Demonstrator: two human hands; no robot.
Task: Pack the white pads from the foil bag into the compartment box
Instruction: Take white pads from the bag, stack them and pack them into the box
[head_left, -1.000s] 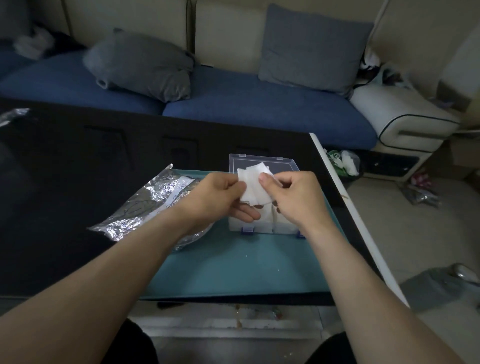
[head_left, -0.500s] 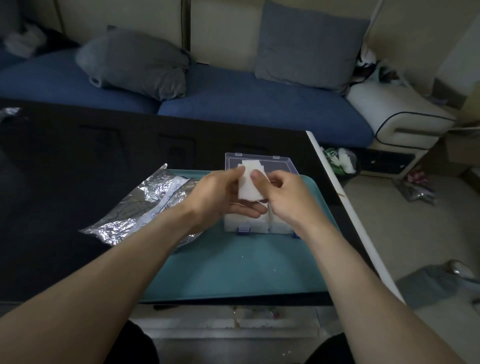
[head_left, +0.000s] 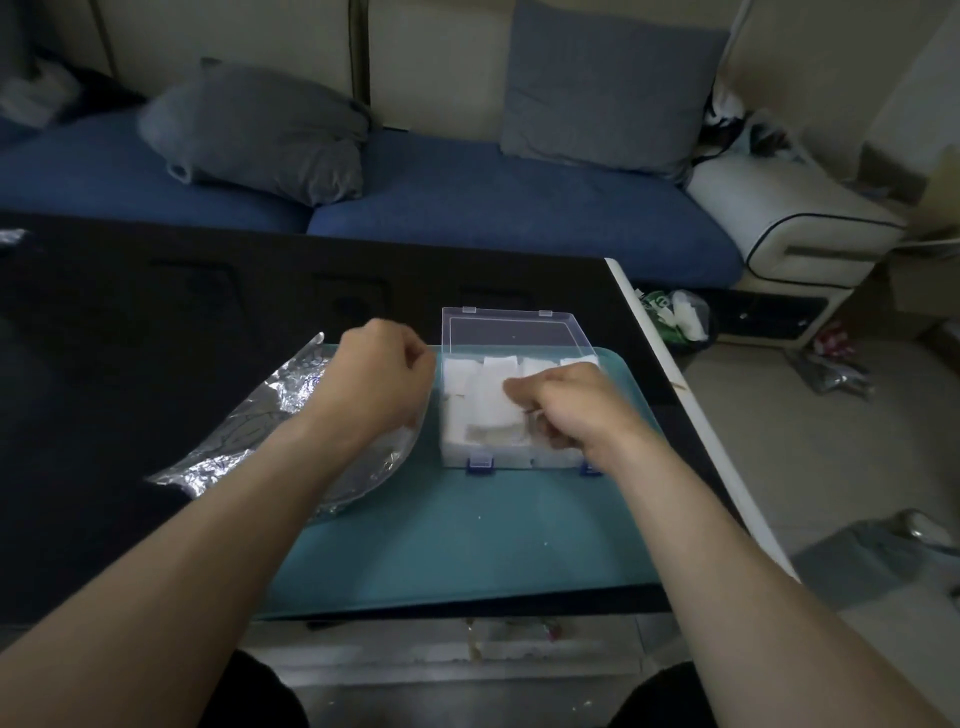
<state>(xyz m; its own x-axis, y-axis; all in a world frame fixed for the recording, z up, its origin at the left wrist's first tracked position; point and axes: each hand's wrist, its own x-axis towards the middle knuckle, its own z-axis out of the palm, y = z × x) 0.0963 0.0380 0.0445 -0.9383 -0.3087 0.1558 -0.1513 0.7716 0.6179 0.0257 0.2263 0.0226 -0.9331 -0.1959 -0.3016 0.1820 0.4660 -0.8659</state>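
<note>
Both hands, joined a second ago on one raised pad above the box, are now seen parted. On the dark table (head_left: 156, 322) a teal tray (head_left: 441, 545) is laid, and the foil bag (head_left: 249, 436) is spread across its left edge. The compartment box (head_left: 488, 410) is set on the tray with its clear lid (head_left: 511, 330) thrown back and most visible cells filled with white pads (head_left: 457, 374). The left hand (head_left: 379, 379) is held over the bag's mouth, fingers curled; whether anything is gripped cannot be told. The right hand (head_left: 566, 410) is lowered over the box, its fingertips (head_left: 511, 387) pinched on the pad (head_left: 491, 400) pushed into a middle cell. Placement is judged to be in hand; next, release and a fresh pad drawn from the bag are called for.
</note>
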